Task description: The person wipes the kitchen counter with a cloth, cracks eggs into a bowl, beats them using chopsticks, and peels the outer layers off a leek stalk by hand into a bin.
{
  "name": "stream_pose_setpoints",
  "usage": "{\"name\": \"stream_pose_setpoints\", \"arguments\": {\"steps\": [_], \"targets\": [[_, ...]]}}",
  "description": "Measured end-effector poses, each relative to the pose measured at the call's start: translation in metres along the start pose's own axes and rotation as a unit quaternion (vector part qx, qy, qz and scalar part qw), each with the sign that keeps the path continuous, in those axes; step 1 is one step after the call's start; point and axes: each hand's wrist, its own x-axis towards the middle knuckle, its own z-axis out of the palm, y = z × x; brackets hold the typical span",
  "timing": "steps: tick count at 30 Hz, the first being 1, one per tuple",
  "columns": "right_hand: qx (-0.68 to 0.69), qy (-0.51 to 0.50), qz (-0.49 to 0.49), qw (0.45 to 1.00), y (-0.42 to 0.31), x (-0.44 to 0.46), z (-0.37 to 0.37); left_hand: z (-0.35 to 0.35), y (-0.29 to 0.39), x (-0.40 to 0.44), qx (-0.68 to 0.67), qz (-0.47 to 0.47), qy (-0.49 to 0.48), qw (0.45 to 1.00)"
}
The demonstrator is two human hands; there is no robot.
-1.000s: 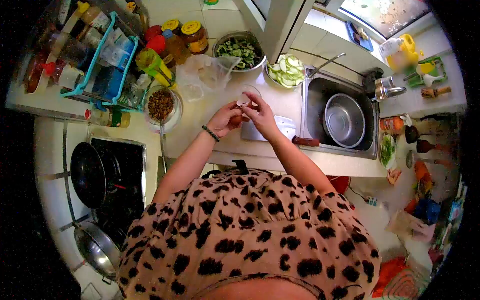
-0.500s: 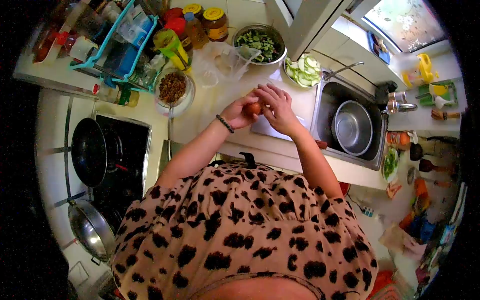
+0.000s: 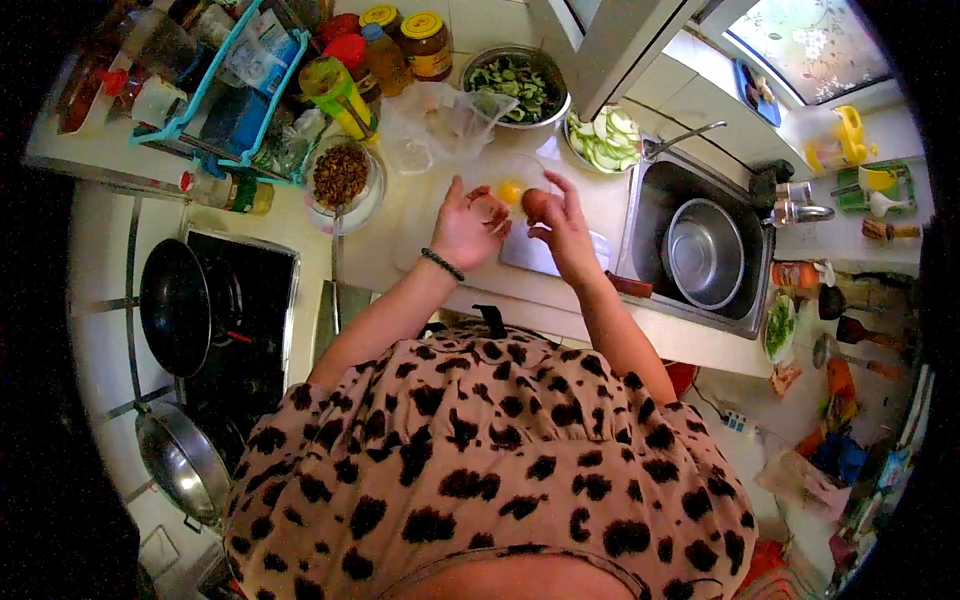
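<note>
My left hand (image 3: 468, 232), a dark bead bracelet at its wrist, is cupped upward with a pale piece of eggshell (image 3: 487, 208) against its fingers. In my right hand (image 3: 563, 228) is a brown eggshell (image 3: 536, 203), held by the fingertips. Between and just beyond the hands, a yellow yolk (image 3: 511, 191) shows in a clear bowl whose rim is faint. A cleaver (image 3: 553, 251) with a brown handle lies flat below my right hand.
Sliced green vegetable fills a bowl (image 3: 605, 141) beside the sink (image 3: 652, 281), which holds a metal basin (image 3: 704, 254). Leafy greens (image 3: 512, 88), a plastic bag (image 3: 430, 125) and a bowl of brown food (image 3: 341, 178) stand behind and left. A black pan (image 3: 177, 308) sits far left.
My hands have moved apart from around the brown egg. Its shell is now split between them, and a yolk has come into view in the clear bowl.
</note>
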Motion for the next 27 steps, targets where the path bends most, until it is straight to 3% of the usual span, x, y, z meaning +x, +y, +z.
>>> {"name": "stream_pose_setpoints", "arguments": {"steps": [2, 4, 5, 7, 8, 9, 10, 11, 13, 14, 15, 16, 17, 18, 19, 20, 21, 22, 23, 25, 27], "targets": [[-0.051, -0.016, -0.054, 0.997, 0.041, 0.018, -0.042, -0.013, 0.006, 0.005, -0.011, 0.027, 0.026, 0.999], [-0.016, -0.035, -0.037, 0.999, 0.044, 0.024, -0.052, -0.021, 0.011, 0.01, 0.065, 0.088, 0.194, 0.975], [-0.078, -0.011, -0.004, 0.997, 0.046, 0.026, -0.056, -0.027, 0.012, 0.013, 0.066, 0.088, 0.195, 0.975], [-0.14, 0.013, 0.029, 0.99, 0.035, 0.027, -0.05, -0.039, 0.014, 0.022, 0.234, 0.123, 0.239, 0.934], [-0.262, 0.066, -0.12, 0.955, 0.031, 0.028, -0.044, -0.045, 0.018, 0.028, 0.235, 0.123, 0.239, 0.934], [-0.372, 0.118, -0.263, 0.882, 0.026, 0.029, -0.039, -0.044, 0.02, 0.031, 0.324, 0.111, 0.235, 0.91], [-0.426, 0.116, -0.328, 0.835, 0.024, 0.03, -0.037, -0.043, 0.021, 0.034, 0.409, 0.096, 0.229, 0.878], [-0.425, 0.116, -0.327, 0.836, 0.027, 0.033, -0.038, -0.043, 0.02, 0.038, 0.41, 0.096, 0.23, 0.878], [-0.622, -0.01, -0.162, 0.766, 0.036, 0.039, -0.041, -0.047, 0.018, 0.048, 0.572, 0.141, 0.246, 0.77], [-0.616, 0.03, -0.169, 0.768, 0.041, 0.039, -0.042, -0.05, 0.02, 0.051, 0.572, 0.141, 0.246, 0.769], [-0.617, 0.031, -0.174, 0.767, 0.033, 0.045, -0.039, -0.045, 0.024, 0.055, 0.646, 0.167, 0.251, 0.701], [-0.513, 0.072, -0.257, 0.816, 0.028, 0.045, -0.034, -0.045, 0.023, 0.055, 0.711, 0.186, 0.257, 0.627], [-0.398, 0.111, -0.334, 0.847, 0.024, 0.046, -0.031, -0.045, 0.022, 0.053, 0.71, 0.184, 0.258, 0.629], [-0.338, 0.085, -0.275, 0.896, 0.03, 0.056, -0.037, -0.023, 0.024, 0.043, 0.72, 0.237, 0.244, 0.605], [-0.339, 0.084, -0.275, 0.896, 0.024, 0.055, -0.036, 0.0, 0.026, 0.033, 0.728, 0.289, 0.229, 0.578], [-0.187, 0.018, -0.161, 0.969, 0.01, 0.054, -0.032, 0.021, 0.028, 0.028, 0.727, 0.292, 0.228, 0.578], [-0.027, -0.051, -0.038, 0.998, 0.003, 0.053, -0.029, 0.04, 0.029, 0.023, 0.722, 0.295, 0.123, 0.614], [0.008, -0.079, -0.02, 0.997, 0.002, 0.057, -0.028, 0.054, 0.028, 0.018, 0.708, 0.293, 0.018, 0.642], [0.007, -0.082, -0.019, 0.996, 0.003, 0.06, -0.027, 0.065, 0.029, 0.017, 0.707, 0.295, 0.02, 0.642], [0.02, -0.113, -0.016, 0.993, 0.002, 0.066, -0.025, 0.079, 0.035, 0.02, 0.797, 0.345, -0.095, 0.487], [-0.004, -0.121, -0.017, 0.992, -0.004, 0.067, -0.024, 0.082, 0.036, 0.024, 0.803, 0.345, -0.098, 0.477]]}}
